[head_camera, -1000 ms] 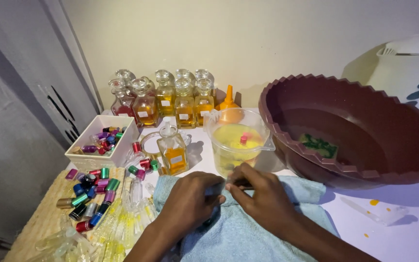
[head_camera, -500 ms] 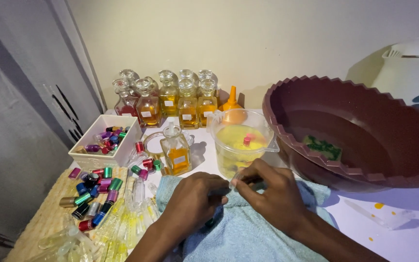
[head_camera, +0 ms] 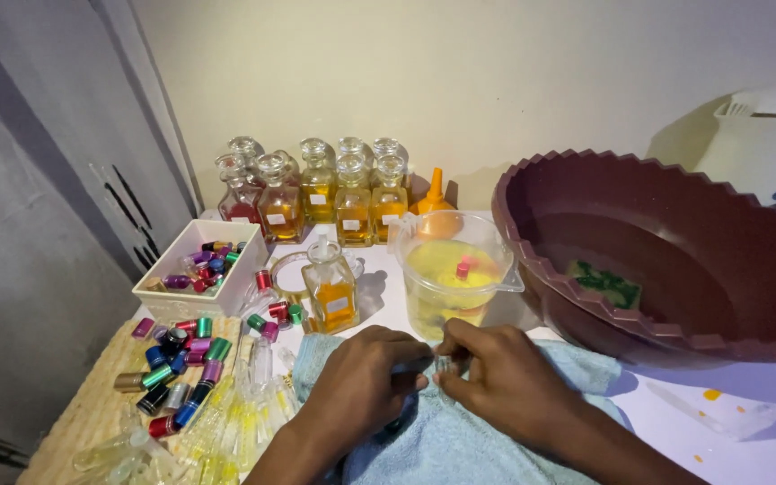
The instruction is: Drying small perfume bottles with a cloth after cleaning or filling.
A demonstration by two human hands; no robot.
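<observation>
My left hand and my right hand meet over a light blue towel at the table's near edge. Between their fingertips sits a small clear glass vial, mostly hidden by the fingers; both hands pinch it. Just beyond the hands stands a clear plastic jug with yellow liquid and a small red cap floating in it. To its left is a square glass bottle of amber liquid.
Several glass bottles of amber and red liquid line the wall, beside an orange funnel. A white box and the mat hold several coloured caps. Clear vials lie left. A large maroon basin fills the right.
The view has shifted slightly downward. My hands stay together over the towel, fingers working the small vial; nothing else has moved.
</observation>
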